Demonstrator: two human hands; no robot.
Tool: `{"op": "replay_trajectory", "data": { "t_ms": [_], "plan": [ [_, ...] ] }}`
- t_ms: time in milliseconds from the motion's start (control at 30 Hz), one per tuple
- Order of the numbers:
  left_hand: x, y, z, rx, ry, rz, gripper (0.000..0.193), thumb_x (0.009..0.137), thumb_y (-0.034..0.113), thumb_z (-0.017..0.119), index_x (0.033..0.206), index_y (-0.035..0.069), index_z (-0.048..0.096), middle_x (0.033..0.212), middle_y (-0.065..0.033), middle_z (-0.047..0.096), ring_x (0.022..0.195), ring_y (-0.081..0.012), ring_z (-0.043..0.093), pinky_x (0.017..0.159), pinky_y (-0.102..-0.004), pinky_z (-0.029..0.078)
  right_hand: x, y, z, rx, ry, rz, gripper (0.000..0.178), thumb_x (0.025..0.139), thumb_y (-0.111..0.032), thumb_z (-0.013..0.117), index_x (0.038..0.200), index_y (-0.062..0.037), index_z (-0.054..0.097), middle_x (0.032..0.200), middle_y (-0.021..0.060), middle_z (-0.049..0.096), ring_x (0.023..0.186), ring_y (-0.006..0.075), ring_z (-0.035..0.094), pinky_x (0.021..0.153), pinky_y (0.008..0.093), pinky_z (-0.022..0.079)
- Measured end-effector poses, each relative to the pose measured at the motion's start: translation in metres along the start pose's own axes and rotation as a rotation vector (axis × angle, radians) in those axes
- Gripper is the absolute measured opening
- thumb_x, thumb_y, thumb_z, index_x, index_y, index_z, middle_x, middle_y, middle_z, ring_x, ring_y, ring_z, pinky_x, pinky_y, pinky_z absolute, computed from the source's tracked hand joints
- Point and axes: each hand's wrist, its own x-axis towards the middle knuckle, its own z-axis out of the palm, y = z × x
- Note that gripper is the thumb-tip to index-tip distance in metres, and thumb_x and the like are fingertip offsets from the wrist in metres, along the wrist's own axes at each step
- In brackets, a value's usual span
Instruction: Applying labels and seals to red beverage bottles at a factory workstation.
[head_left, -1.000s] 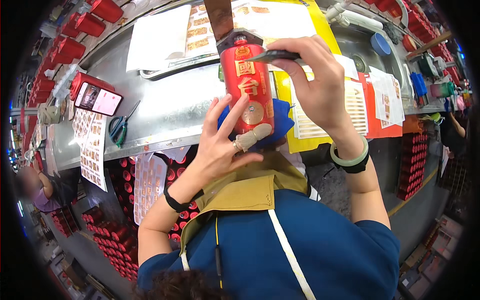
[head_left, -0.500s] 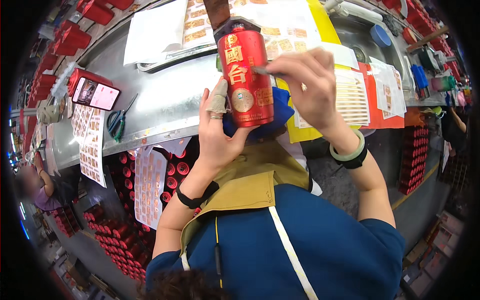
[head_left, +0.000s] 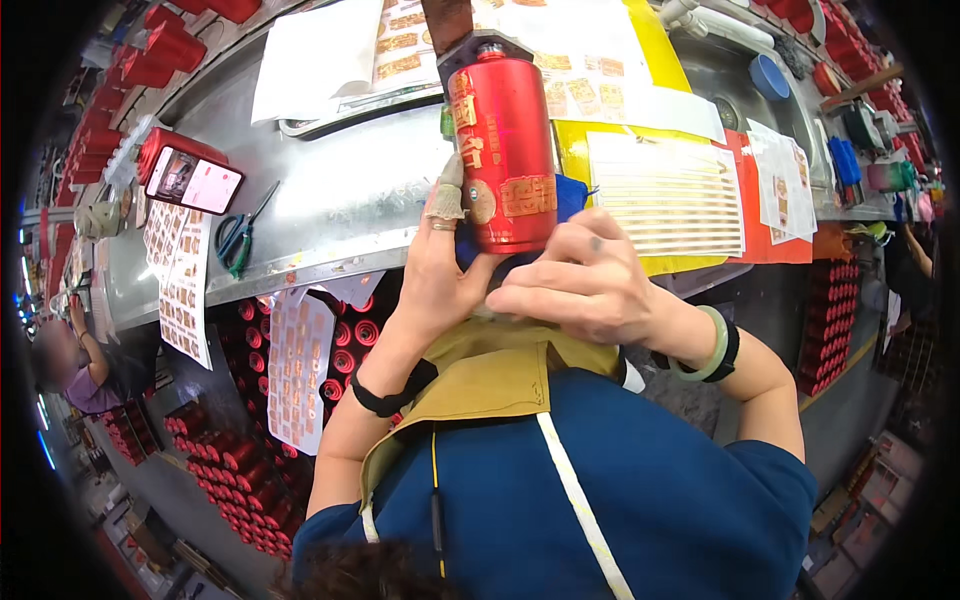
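Observation:
A shiny red bottle (head_left: 522, 120) with gold characters and gold decorations lies neck away from me, against a dark holder (head_left: 452, 62) at its far end. My left hand (head_left: 432, 275) grips the bottle low on its left side, thumb at the base; beige covers (head_left: 446, 202) wrap some of its fingertips. My right hand (head_left: 585, 285) is closed just below the base, right of my left thumb. Whatever its fingers hold is hidden. Part of a blue cloth (head_left: 572, 196) shows beside the bottle.
Left on the metal table (head_left: 335, 165) are a phone (head_left: 195, 180), scissors (head_left: 234, 240) and decal sheets (head_left: 178, 270). A striped sheet (head_left: 665, 190) lies right on yellow backing. Red bottles (head_left: 235, 470) stand below the table; a person (head_left: 85, 370) sits far left.
The bottle has rolled to the left, bringing the gold rectangular decoration forward. My right hand has dropped from the bottle's side to below its base; the thin dark tool in it is now out of sight.

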Motion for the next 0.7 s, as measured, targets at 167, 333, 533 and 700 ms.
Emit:
{"op": "replay_trajectory", "data": {
  "t_ms": [167, 333, 533, 700],
  "plan": [
    [0.013, 0.029, 0.004, 0.301, 0.187, 0.124, 0.101, 0.073, 0.012, 0.091, 0.157, -0.002, 0.038, 0.142, -0.0212, 0.057, 0.128, -0.0354, 0.059, 0.108, -0.0406, 0.047, 0.003, 0.046, -0.002, -0.253, 0.213, 0.177, 0.023, 0.079, -0.005, 0.071, 0.097, -0.017, 0.078, 0.094, -0.0038, 0.075, 0.079, 0.018, 0.058, 0.079, 0.0335, 0.041],
    [0.013, 0.025, 0.001, 0.195, 0.145, 0.059, 0.088, 0.071, 0.018, 0.092, 0.146, -0.001, 0.051, 0.141, -0.0207, 0.055, 0.129, -0.0389, 0.052, 0.11, -0.0457, 0.042, -0.003, 0.001, -0.007, 0.057, 0.011, 0.092, 0.026, 0.078, -0.006, 0.072, 0.1, -0.0188, 0.077, 0.091, -0.0043, 0.073, 0.08, 0.0155, 0.061, 0.082, 0.033, 0.042],
    [0.011, 0.011, -0.001, 0.208, 0.081, 0.029, 0.079, 0.071, 0.015, 0.091, 0.14, -0.002, 0.055, 0.136, -0.0219, 0.058, 0.128, -0.0428, 0.053, 0.11, -0.0483, 0.042, -0.013, 0.018, 0.002, 0.0, 0.109, 0.155, 0.024, 0.076, -0.004, 0.072, 0.096, -0.0161, 0.078, 0.095, -0.0009, 0.076, 0.082, 0.0184, 0.064, 0.082, 0.0341, 0.042],
    [0.01, 0.014, 0.002, 0.097, 0.043, -0.028, 0.089, 0.071, 0.01, 0.092, 0.148, -0.002, 0.048, 0.138, -0.0227, 0.058, 0.126, -0.0423, 0.056, 0.108, -0.0467, 0.046, 0.003, 0.017, -0.012, 0.019, 0.133, 0.245, 0.03, 0.07, 0.003, 0.074, 0.094, -0.0142, 0.08, 0.093, 0.001, 0.078, 0.081, 0.0186, 0.063, 0.08, 0.0322, 0.044]
  ]
}}
